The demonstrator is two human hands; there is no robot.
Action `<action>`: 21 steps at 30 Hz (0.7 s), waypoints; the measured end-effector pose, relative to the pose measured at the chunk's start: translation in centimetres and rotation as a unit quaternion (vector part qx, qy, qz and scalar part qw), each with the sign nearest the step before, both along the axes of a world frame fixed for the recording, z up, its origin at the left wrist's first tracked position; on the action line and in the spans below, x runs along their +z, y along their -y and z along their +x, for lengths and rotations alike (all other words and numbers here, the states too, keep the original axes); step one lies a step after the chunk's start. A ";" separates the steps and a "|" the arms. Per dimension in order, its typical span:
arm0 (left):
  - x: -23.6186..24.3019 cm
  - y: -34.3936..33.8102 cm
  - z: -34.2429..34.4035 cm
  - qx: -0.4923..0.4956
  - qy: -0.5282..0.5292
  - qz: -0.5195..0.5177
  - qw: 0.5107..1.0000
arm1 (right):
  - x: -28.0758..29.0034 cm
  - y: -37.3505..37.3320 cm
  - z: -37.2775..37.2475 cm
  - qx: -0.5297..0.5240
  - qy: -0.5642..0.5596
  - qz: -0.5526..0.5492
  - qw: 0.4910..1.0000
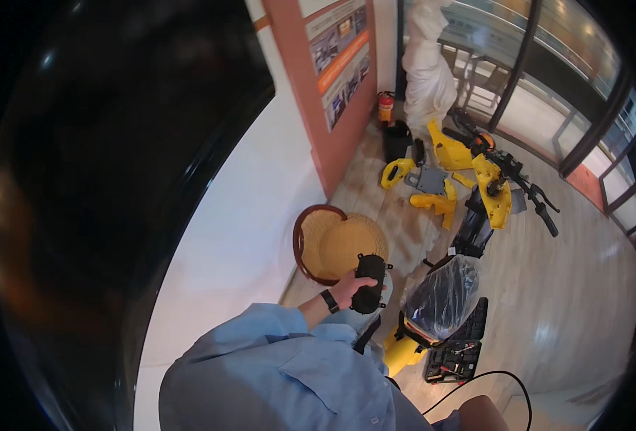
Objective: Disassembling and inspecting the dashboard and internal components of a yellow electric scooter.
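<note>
My left hand (347, 289), with a dark watch on its wrist, is closed around a black box-shaped part (368, 284) with small mounting tabs at its corners. The part is held up beside the seat (443, 298) of a partly dismantled yellow scooter. Clear plastic wraps that dark seat. The scooter's front frame (472, 230) lies bare and black, and yellow panelling (492, 192) remains around the handlebar (522, 172). At the lower edge a patch of bare skin (482, 414) shows past my sleeve; my right hand itself is out of the picture.
A woven chair (348, 244) with a brown rim stands by the white wall. Removed yellow panels (433, 205) and a grey plate (428, 179) lie on the floor ahead. An open black tool case (453, 361) sits right of the scooter. A black cable (508, 373) loops nearby. Farther off are a fire extinguisher (385, 108) and white statue (427, 68).
</note>
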State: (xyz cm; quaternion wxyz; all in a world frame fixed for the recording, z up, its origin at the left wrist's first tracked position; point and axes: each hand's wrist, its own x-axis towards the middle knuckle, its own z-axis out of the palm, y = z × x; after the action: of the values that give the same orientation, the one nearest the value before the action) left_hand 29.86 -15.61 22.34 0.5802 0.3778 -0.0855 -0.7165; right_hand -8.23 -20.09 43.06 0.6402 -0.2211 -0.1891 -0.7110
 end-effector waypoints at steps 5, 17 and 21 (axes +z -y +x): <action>0.6 7.8 0.8 -0.098 0.005 -0.016 0.995 | -0.9 2.6 1.2 -0.087 0.006 0.001 0.996; -4.0 32.8 1.3 -0.289 -0.006 0.039 0.956 | -4.4 17.8 8.3 -0.328 -0.048 0.046 0.942; -7.7 43.4 3.8 -0.424 0.073 0.050 0.901 | -6.5 27.3 15.3 -0.418 -0.083 0.082 0.901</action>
State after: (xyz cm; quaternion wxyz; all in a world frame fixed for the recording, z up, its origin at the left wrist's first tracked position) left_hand 33.62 -59.04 14.62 0.1940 0.3853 -0.2436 -0.8687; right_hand 7.10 -47.36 36.52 0.3136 -0.2850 0.0331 -0.9052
